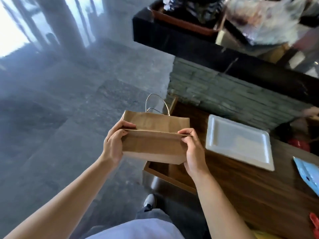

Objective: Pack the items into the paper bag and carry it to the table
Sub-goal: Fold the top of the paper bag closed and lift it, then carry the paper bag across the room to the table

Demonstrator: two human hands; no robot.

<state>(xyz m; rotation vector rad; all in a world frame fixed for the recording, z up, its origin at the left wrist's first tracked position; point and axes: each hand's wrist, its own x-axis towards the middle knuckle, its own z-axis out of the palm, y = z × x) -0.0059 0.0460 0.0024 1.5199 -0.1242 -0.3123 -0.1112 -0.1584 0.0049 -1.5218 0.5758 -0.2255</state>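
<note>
Flat kraft paper bag (153,144) held in the air over floor, left of wood-grain surface (250,183).
Left hand (114,144) and right hand (191,150) each pinch an end of the creased, still-folded bag; twisted-paper handles stick out beyond it. White square foam tray (240,142) on surface. Blue packet (309,175) and red thing (315,223) cut off at the frame edge; upper shelf blurred.
</note>
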